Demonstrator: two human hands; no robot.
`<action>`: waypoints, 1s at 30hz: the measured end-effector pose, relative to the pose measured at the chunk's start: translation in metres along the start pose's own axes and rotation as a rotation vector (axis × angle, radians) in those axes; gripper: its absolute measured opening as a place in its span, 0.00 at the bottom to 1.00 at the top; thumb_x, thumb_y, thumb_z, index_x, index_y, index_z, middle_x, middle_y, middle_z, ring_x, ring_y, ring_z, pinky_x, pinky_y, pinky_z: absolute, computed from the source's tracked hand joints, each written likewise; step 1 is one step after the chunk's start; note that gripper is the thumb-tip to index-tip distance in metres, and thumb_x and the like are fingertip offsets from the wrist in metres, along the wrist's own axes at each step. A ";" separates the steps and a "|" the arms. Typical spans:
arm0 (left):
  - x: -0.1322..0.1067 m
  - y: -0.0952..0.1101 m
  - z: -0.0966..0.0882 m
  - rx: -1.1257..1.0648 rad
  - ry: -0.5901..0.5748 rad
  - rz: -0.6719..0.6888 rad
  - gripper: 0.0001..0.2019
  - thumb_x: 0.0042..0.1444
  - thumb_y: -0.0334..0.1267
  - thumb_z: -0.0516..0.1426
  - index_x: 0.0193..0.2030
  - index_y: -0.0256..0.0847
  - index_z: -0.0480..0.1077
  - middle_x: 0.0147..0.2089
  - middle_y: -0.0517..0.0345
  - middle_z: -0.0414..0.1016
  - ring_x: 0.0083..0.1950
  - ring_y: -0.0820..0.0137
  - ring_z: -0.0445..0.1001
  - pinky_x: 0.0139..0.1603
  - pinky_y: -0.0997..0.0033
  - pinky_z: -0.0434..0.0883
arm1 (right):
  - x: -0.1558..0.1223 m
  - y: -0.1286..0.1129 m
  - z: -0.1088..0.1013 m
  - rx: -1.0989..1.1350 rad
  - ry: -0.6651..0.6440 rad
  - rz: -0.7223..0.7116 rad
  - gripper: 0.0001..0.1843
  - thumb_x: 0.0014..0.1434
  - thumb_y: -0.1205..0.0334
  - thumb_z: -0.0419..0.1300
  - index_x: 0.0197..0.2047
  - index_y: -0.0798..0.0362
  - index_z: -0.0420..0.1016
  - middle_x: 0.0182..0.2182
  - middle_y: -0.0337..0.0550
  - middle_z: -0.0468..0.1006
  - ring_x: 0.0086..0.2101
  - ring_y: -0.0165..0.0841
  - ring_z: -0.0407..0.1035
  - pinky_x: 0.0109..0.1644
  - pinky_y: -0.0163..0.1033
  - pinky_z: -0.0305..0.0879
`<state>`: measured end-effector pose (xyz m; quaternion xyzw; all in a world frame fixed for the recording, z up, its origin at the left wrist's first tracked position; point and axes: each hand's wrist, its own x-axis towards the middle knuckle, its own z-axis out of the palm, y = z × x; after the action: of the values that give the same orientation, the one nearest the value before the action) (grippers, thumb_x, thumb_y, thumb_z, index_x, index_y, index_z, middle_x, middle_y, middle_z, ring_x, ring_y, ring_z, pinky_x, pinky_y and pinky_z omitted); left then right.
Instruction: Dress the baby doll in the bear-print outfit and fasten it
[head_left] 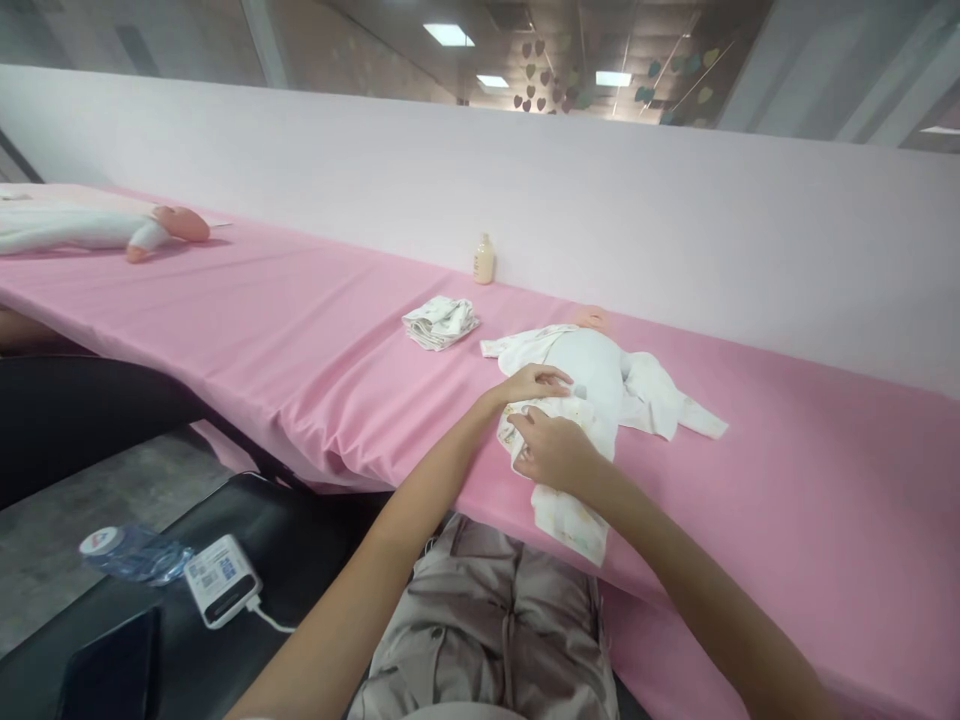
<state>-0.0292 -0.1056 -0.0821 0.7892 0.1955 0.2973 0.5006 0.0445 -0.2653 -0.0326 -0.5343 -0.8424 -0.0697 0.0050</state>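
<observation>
A baby doll [589, 360] with a white body lies on its back on the pink-covered table, its head toward the wall. Under and beside it spreads a white patterned baby garment [651, 392], with its sleeves stretched out to both sides. My left hand [534, 383] is at the doll's lower body, its fingers curled on the bunched printed cloth. Closer to me, my right hand [556, 452] is closed on the same cloth with thumb and fingers. A printed end of the clothing [571, 522] hangs toward the table's front edge, below my right hand.
Left of the doll sits a folded stack of white cloth [441, 322], with a cream bottle [484, 260] behind it by the wall. Another doll [97, 228] lies far left. A black seat holds a water bottle [139, 553], a white power bank [223, 582] and a phone [111, 668].
</observation>
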 end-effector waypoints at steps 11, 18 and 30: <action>-0.003 -0.001 -0.005 -0.125 -0.078 -0.042 0.24 0.43 0.39 0.66 0.48 0.36 0.72 0.32 0.58 0.74 0.35 0.73 0.73 0.36 0.74 0.66 | -0.020 0.001 0.047 -0.192 0.277 -0.173 0.32 0.59 0.75 0.43 0.65 0.47 0.53 0.44 0.54 0.71 0.38 0.41 0.66 0.41 0.46 0.62; -0.007 0.000 -0.015 -0.401 -0.186 -0.168 0.28 0.42 0.33 0.65 0.54 0.39 0.69 0.29 0.62 0.72 0.31 0.76 0.70 0.35 0.74 0.65 | -0.019 0.019 0.018 0.477 0.146 -0.279 0.31 0.50 0.63 0.62 0.59 0.51 0.63 0.52 0.51 0.69 0.50 0.43 0.64 0.54 0.51 0.61; -0.005 -0.001 0.005 -0.754 0.071 -0.154 0.30 0.42 0.30 0.62 0.56 0.43 0.65 0.32 0.63 0.72 0.30 0.76 0.71 0.34 0.76 0.67 | -0.005 0.091 0.050 0.740 0.429 0.324 0.17 0.57 0.48 0.51 0.33 0.54 0.70 0.34 0.46 0.74 0.38 0.39 0.67 0.48 0.47 0.62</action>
<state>-0.0297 -0.1113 -0.0858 0.5221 0.1483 0.3371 0.7693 0.1323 -0.2253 -0.0720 -0.5951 -0.6960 0.1284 0.3807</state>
